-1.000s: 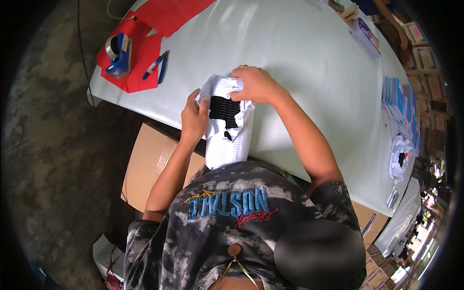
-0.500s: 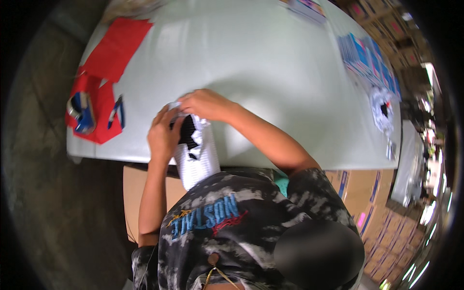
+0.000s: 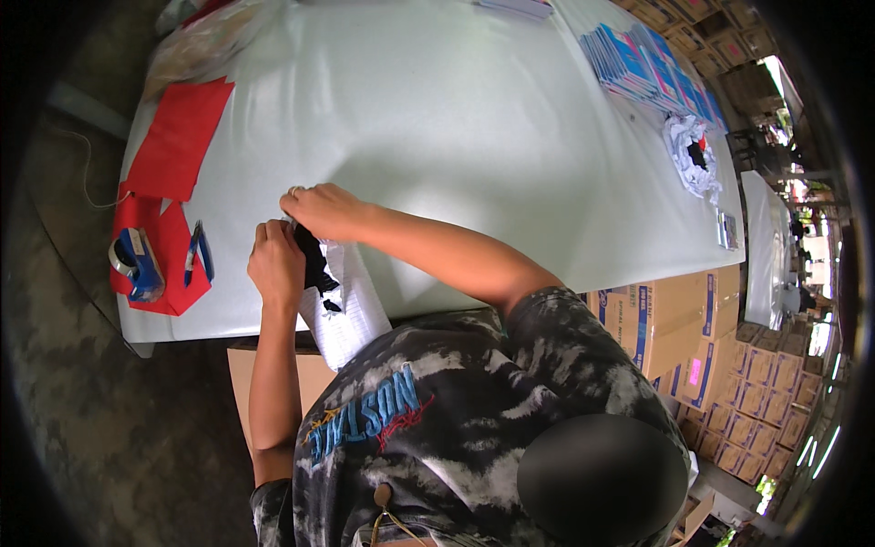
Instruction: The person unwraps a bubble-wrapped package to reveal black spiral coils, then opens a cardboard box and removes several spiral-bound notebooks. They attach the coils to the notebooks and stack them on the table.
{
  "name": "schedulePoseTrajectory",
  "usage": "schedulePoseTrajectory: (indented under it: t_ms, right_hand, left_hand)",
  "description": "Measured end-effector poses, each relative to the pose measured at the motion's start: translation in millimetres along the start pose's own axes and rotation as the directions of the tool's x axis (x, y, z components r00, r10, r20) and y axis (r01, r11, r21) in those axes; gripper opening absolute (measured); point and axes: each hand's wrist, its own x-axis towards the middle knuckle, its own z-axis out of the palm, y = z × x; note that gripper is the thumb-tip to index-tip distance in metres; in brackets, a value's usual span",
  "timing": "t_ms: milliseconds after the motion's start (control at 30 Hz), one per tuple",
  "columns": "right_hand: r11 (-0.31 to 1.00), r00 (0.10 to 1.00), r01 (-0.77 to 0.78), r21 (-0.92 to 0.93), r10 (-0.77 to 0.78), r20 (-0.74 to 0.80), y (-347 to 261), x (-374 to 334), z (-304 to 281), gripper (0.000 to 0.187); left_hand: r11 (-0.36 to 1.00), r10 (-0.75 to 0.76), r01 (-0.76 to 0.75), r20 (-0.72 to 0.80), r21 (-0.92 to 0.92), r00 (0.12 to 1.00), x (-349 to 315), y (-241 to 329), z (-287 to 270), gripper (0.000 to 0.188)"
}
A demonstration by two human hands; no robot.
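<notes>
A white ribbed package (image 3: 354, 305) with a ragged tear along it lies at the table's near edge, against my shirt. Black material (image 3: 314, 260) shows through the tear. At the package's far end, my left hand (image 3: 276, 263) is closed, its fingertips bunched at the torn edge. Just beyond it, my right hand (image 3: 325, 211) pinches at the same end, knuckles up. The two hands nearly touch, and they hide most of what their fingertips grip, which looks like the white wrapping.
On the left, red sheets (image 3: 182, 137) lie with a blue tape dispenser (image 3: 144, 269) and a blue pen (image 3: 193, 255). Blue booklets (image 3: 629, 68) are stacked at the far right, near crumpled white wrapping (image 3: 688, 155). Cardboard boxes (image 3: 670, 319) stand below the table's right side.
The view has shifted, so the table's things sit elsewhere in it. My left fingers, spread over the tear before, are now bunched at the package's far end, uncovering more of the black material.
</notes>
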Motion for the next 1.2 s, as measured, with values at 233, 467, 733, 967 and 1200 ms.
schedulePoseTrajectory:
  t_ms: [233, 467, 733, 967, 1200]
  right_hand:
    - [0.810, 0.976, -0.216, 0.545, 0.166, 0.140, 12, 14, -4, 0.032]
    - [0.835, 0.947, -0.307, 0.457, 0.220, 0.234, 6, -1, -15, 0.021]
    - [0.954, 0.977, -0.212, 0.210, 0.209, 0.036, 12, 8, 0, 0.018]
    - [0.745, 0.959, -0.252, 0.617, 0.277, 0.057, 31, 14, -15, 0.024]
    - [0.917, 0.972, 0.230, 0.326, -0.203, -0.114, -27, -56, -55, 0.039]
  left_hand:
    - [0.931, -0.265, 0.266, 0.040, -0.251, 0.963, 5, -34, 10, 0.020]
    - [0.879, -0.200, 0.264, 0.195, -0.398, 0.960, 3, -25, -2, 0.032]
    - [0.909, -0.255, 0.298, 0.177, -0.292, 0.951, 12, -20, 0, 0.018]
    - [0.760, -0.364, 0.334, 0.059, -0.557, 0.929, 14, -30, -2, 0.025]
    - [0.853, 0.195, -0.125, 0.087, -0.507, 0.977, -47, -12, -68, 0.035]
